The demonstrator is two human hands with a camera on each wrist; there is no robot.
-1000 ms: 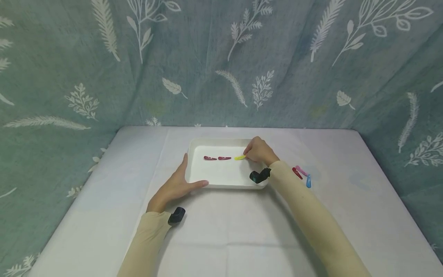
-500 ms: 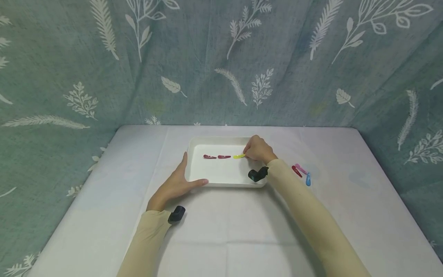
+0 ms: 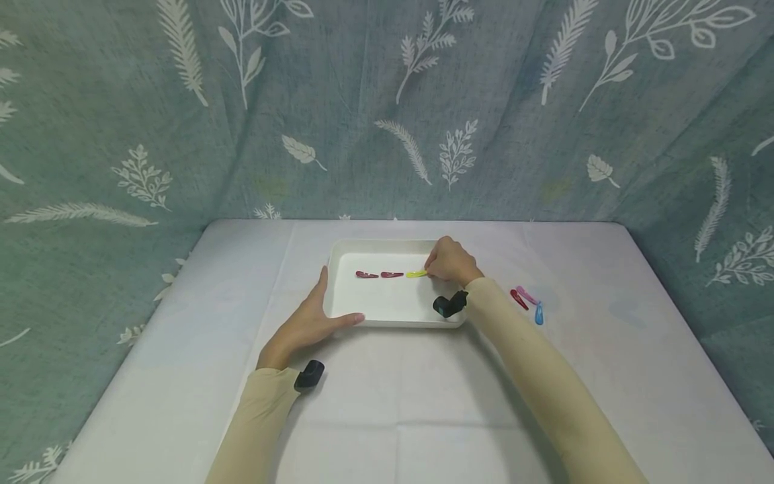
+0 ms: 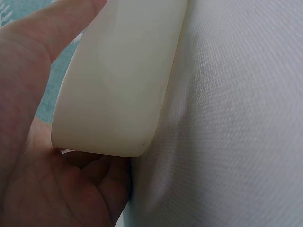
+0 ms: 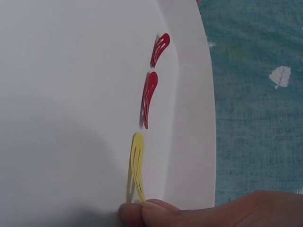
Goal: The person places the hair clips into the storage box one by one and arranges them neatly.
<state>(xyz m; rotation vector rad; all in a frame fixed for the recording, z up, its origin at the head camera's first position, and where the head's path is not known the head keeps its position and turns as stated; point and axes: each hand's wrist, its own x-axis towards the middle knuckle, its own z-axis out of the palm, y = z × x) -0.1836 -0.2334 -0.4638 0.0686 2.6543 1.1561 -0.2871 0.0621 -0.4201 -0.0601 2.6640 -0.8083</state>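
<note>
Blue-green, leaf-printed fabric point(image 3: 338, 121) backs a white cloth-covered table point(image 3: 387, 396). In a shallow white rectangular tray point(image 3: 375, 302), the right hand point(image 3: 453, 261) pinches a slender yellow hair clip point(image 3: 415, 274) beside two red hair clips point(image 5: 149, 94); the left hand point(image 3: 307, 326), thumb and fingers apart, touches the tray's corner.

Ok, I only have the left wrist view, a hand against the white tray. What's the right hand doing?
Observer: The right hand pinches a yellow hair clip by its narrow end.
Operator: Anything lined up with that clip?
Observer: Two red clips lie roughly in a row with it inside the tray.
Operator: Any clips outside the tray?
Observer: Yes, three on the white cloth, to the right of the tray in the head view: a dark red clip, a pink clip and a blue clip.
</note>
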